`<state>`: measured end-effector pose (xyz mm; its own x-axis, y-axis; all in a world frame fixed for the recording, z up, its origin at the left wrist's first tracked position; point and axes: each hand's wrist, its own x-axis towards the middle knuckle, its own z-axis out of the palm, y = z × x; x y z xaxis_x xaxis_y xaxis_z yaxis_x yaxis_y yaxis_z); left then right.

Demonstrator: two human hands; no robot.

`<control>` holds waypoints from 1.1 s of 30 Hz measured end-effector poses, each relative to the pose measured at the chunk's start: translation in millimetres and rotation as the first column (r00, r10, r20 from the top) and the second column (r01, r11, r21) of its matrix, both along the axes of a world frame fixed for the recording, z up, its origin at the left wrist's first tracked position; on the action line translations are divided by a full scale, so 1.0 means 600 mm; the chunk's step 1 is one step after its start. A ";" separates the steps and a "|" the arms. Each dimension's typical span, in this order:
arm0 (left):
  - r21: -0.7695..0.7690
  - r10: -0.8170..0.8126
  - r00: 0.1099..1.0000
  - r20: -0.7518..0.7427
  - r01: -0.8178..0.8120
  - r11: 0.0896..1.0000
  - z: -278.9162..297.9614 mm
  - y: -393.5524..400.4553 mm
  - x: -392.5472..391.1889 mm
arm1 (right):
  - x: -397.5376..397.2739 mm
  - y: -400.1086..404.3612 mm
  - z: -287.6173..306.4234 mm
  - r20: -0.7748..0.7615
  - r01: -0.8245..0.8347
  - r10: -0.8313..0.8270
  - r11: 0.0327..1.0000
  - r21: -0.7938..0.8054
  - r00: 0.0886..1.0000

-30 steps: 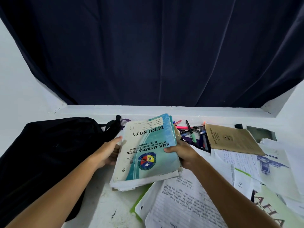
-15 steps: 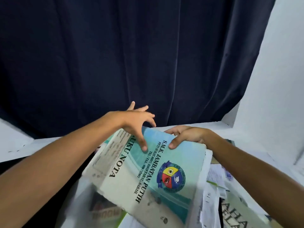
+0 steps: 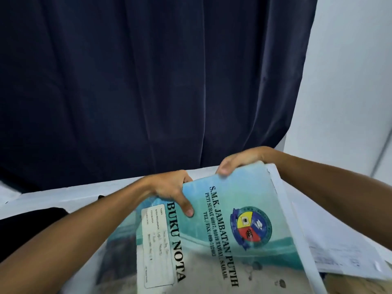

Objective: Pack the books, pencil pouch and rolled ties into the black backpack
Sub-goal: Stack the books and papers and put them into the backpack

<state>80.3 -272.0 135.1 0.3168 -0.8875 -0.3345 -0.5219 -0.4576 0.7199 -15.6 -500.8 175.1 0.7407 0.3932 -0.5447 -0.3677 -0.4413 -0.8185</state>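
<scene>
Far left, low: black backpack [image 3: 27,221], soft dark fabric, only a corner showing on the white counter [image 3: 63,196]; bare counter strip lies between it and the curtain.

Left-centre: my left hand [image 3: 169,190], forearm crossing over the backpack side. Fingers [image 3: 187,210] curled over the top-left edge of the books, thumb pressed flat on the cover, pinching the stack.

Centre: books [image 3: 222,230], a stack tilted toward me and held off the counter. Top cover is glossy teal-and-white card, worn and spotted near the lower part, printed "BUKU NOTA" and "S.M.K. JAMBATAN PUTIH", with a round crest and a white name label. White page edges run down the right side; a darker, blurred cover shows beneath at the left.

Upper centre-right: my right hand [image 3: 239,162], fingers folded over the top far corner of the stack, gripping it.

Right, low: loose white papers [image 3: 339,257] beneath the stack.

Behind: dark navy curtain [image 3: 148,81], soft vertical folds; plain white wall [image 3: 350,81] at right.
</scene>
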 end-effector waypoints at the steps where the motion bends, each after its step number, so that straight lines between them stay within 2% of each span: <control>1: -0.049 0.028 0.999 -0.026 -0.029 0.998 -0.005 0.004 0.002 | -0.005 -0.010 0.003 -0.005 0.133 -0.133 0.989 0.066 0.991; 3: -0.152 0.108 0.991 -0.076 -0.119 0.981 -0.015 0.016 0.008 | -0.017 -0.033 0.002 0.030 0.352 -0.370 0.902 0.250 0.928; 5: -0.248 0.187 0.973 -0.137 -0.216 0.944 -0.025 0.027 0.017 | -0.024 -0.060 -0.008 0.060 0.426 -0.486 0.812 0.398 0.872; 7: -0.312 0.242 0.948 -0.205 -0.298 0.902 -0.034 0.034 0.028 | -0.028 -0.086 -0.024 0.065 0.473 -0.565 0.744 0.472 0.823; 9: -0.369 0.294 0.919 -0.264 -0.378 0.849 -0.042 0.039 0.037 | -0.034 -0.102 -0.046 0.045 0.537 -0.674 0.625 0.566 0.738; 12: -0.444 0.373 0.859 -0.350 -0.503 0.741 -0.058 0.046 0.042 | -0.034 -0.097 -0.098 -0.030 0.508 -0.762 0.401 0.763 0.647; 14: -0.481 0.403 0.808 -0.431 -0.583 0.654 -0.073 0.047 0.040 | -0.028 -0.076 -0.135 -0.094 0.451 -0.746 0.292 0.843 0.659; 15: -0.493 0.412 0.776 -0.478 -0.625 0.605 -0.081 0.047 0.038 | -0.026 -0.060 -0.149 -0.107 0.417 -0.717 0.271 0.867 0.689; 17: -0.504 0.433 0.707 -0.560 -0.705 0.500 -0.095 0.048 0.035 | -0.022 -0.031 -0.169 -0.090 0.360 -0.672 0.275 0.892 0.735; 20: -0.495 0.485 0.632 -0.605 -0.775 0.392 -0.113 0.055 0.029 | -0.014 0.001 -0.177 -0.022 0.300 -0.666 0.306 0.904 0.746; 25: -0.457 0.562 0.521 -0.642 -0.849 0.266 -0.134 0.068 0.007 | 0.005 0.028 -0.184 0.213 0.282 -0.667 0.552 0.784 0.714; 27: -0.441 0.581 0.485 -0.653 -0.868 0.230 -0.144 0.068 -0.001 | 0.012 0.041 -0.186 0.311 0.336 -0.683 0.640 0.691 0.661; 29: -0.429 0.589 0.452 -0.670 -0.883 0.190 -0.155 0.065 -0.006 | 0.017 0.054 -0.184 0.448 0.429 -0.703 0.700 0.570 0.552; 31: -0.441 0.585 0.447 -0.676 -0.882 0.165 -0.164 0.064 -0.010 | 0.018 0.062 -0.180 0.520 0.480 -0.710 0.704 0.523 0.475; 33: -0.473 0.575 0.472 -0.669 -0.866 0.160 -0.172 0.065 -0.014 | 0.017 0.064 -0.180 0.501 0.494 -0.724 0.690 0.529 0.475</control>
<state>71.8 -232.8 32.2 0.9735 -0.2283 0.0166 0.0313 0.2046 0.9783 -5.7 -462.4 67.1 0.9426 -0.2627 0.2061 0.2040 -0.0357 -0.9783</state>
